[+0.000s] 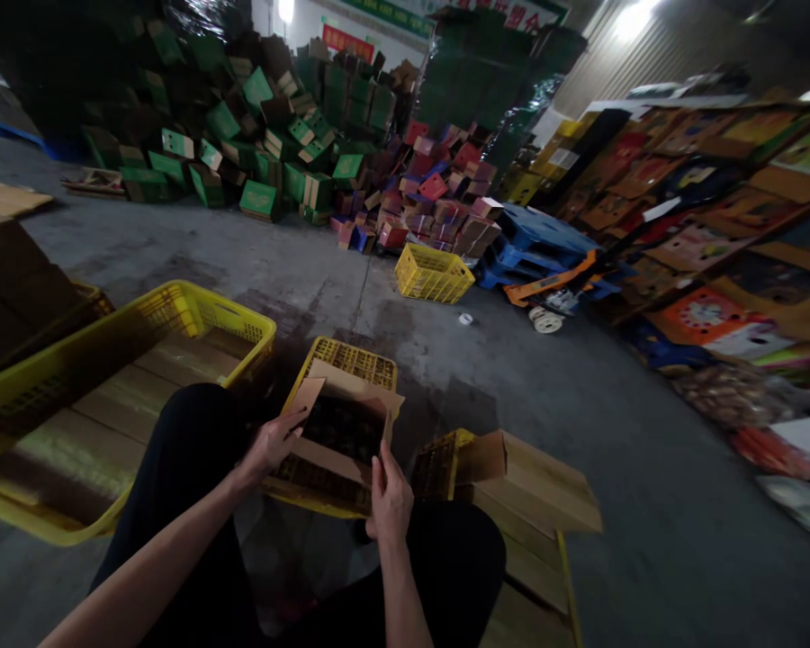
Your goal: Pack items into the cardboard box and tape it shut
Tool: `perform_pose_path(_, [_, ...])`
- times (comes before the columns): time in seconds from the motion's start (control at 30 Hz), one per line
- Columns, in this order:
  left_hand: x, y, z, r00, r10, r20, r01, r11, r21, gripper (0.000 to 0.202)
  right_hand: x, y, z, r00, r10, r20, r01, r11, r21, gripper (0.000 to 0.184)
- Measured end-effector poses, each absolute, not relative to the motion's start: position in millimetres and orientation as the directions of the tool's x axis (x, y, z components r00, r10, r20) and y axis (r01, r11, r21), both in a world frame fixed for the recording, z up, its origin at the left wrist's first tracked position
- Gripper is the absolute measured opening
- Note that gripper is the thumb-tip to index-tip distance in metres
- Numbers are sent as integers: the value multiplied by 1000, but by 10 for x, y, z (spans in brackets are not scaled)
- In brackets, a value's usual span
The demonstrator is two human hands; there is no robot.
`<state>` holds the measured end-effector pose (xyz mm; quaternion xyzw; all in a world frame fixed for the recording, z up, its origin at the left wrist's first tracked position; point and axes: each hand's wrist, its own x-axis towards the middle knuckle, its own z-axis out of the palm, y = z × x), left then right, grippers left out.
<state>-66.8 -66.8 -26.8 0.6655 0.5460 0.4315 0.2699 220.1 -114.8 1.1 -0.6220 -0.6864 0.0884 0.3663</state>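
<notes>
An open brown cardboard box [341, 461] with dark contents rests on an upturned yellow plastic crate [355, 360] in front of my knees. My left hand [274, 441] pinches the box's left flap between thumb and fingers. My right hand [390, 495] grips the box's near right edge, fingers curled around the cardboard. Both forearms reach out over my dark trousers.
A large yellow crate [175, 310] sits at left beside stacked flat cardboard. Folded cardboard [540, 481] and another yellow crate [438, 459] lie at right. Farther off stand a yellow crate [433, 273], blue pallets [540, 238], and heaps of green and red boxes [270, 135].
</notes>
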Motion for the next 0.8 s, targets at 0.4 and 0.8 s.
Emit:
perform_pose_path(0.4, [-680,-670,-302,48,956,291,505,-275,818,41,2221,-1103,-61,31,930,366,740,225,-634,46])
perform_pose_path(0.8, [-675,-671,-308,29,960,279,500,-256,828,40,2256,-1049,-179,24,935,353,735,223,-641,48])
